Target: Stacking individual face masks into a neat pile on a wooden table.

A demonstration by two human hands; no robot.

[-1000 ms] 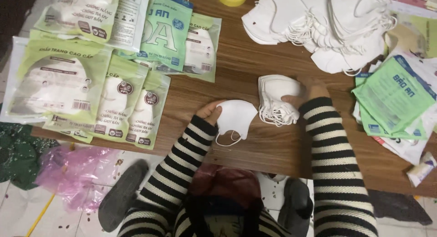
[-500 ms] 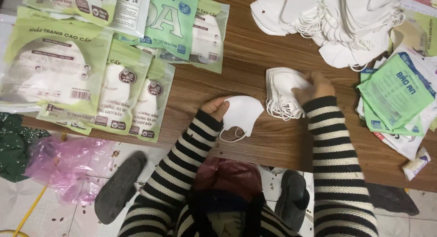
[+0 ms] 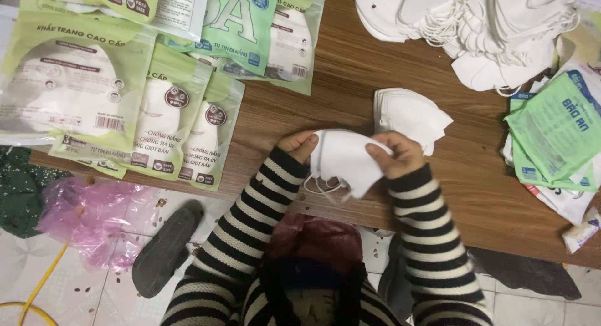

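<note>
A white folded face mask (image 3: 343, 160) is held between both hands just above the near edge of the brown wooden table (image 3: 350, 69). My left hand (image 3: 299, 144) pinches its left side and my right hand (image 3: 399, 154) grips its right side. Its ear loops hang below. A small stack of white masks (image 3: 410, 113) lies on the table just behind my right hand. Both arms wear black-and-white striped sleeves.
Green-and-clear packaged masks (image 3: 181, 122) cover the table's left part. A big heap of loose white masks (image 3: 482, 25) lies at the far right. Empty green pouches (image 3: 554, 132) are stacked at the right edge. A pink plastic bag (image 3: 87, 207) and a dark slipper (image 3: 166, 248) lie on the floor.
My right hand left the small stack of masks and came over to the single mask. Both hands now hold that mask, lifted slightly toward me.
</note>
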